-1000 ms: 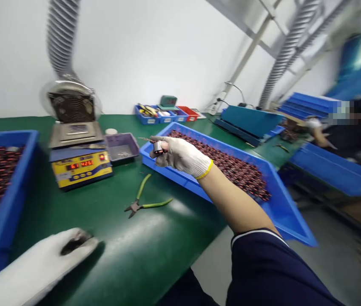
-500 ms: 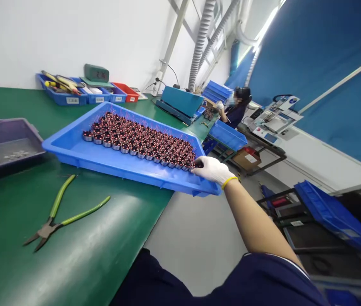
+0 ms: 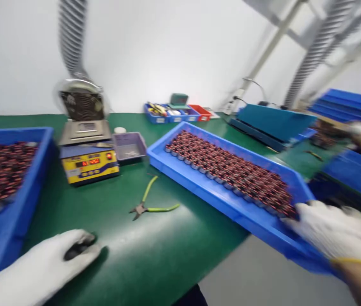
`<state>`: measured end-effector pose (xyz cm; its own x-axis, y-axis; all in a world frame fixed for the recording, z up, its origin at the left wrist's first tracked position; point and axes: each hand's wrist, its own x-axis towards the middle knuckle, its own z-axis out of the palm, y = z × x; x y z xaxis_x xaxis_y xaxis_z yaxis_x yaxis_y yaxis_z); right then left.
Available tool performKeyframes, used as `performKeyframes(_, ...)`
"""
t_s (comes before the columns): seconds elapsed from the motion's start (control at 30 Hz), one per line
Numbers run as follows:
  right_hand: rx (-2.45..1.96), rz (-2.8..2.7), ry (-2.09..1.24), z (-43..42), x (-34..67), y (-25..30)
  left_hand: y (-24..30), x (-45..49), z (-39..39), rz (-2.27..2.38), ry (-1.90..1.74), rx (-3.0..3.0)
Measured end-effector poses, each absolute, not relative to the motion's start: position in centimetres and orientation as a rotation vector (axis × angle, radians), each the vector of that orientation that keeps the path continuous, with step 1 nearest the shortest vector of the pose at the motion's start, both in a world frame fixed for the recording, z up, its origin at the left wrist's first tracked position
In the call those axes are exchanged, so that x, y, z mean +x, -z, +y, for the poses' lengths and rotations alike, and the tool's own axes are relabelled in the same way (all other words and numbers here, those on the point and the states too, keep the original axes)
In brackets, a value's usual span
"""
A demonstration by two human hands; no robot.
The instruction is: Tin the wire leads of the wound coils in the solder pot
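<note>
The right hand (image 3: 333,231), gloved and blurred, lies with fingers spread on the near right corner of the blue tray (image 3: 228,199), its fingertips at the last row of coils (image 3: 231,170) that fill it. The left hand (image 3: 40,263) rests on the green counter (image 3: 154,250) at lower left with a small dark thing (image 3: 77,250) at its fingertips; whether it pinches it cannot be told. Pliers (image 3: 150,207) lie between the hands.

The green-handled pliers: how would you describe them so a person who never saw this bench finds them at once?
On the green bench, look between the yellow-fronted machine and the long blue tray of copper coils. The pliers lie flat there, alone, the only thing with thin yellow-green handles.
</note>
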<state>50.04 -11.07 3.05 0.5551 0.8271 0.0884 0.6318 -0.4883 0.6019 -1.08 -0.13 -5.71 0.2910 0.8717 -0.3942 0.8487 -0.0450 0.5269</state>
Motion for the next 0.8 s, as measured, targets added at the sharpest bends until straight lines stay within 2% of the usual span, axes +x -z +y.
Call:
performKeyframes(0.07,2.281,1.550,-0.665,-8.2,47.8,-3.6,4.1,-1.1,-0.6,1.518,0.048,1.756)
performKeyframes(0.13,2.179,2.086,-0.681,-4.6,43.5,-4.1,2.8,-0.5,-0.5,1.509,0.073,1.714)
performKeyframes(0.2,1.879,2.621,-0.531,-0.4,37.9,-4.4,2.1,0.1,-0.3,1.500,0.063,1.714)
performKeyframes(0.3,1.474,3.051,-0.294,6.4,29.2,-3.6,1.6,0.4,-0.3,1.463,0.052,1.713)
performKeyframes(0.47,1.431,3.191,-0.251,14.7,20.4,-0.4,1.0,0.4,-0.4,1.452,0.049,1.722)
performKeyframes(0.63,1.504,3.081,-0.324,15.8,19.1,1.3,1.6,0.4,-0.1,1.461,0.061,1.743)
performKeyframes(0.73,1.671,3.086,-0.180,16.6,19.5,1.0,2.1,0.3,0.1,1.452,0.040,1.770)
performKeyframes(0.8,1.859,3.172,0.045,18.2,19.7,0.5,2.2,0.2,0.1,1.448,0.029,1.773)
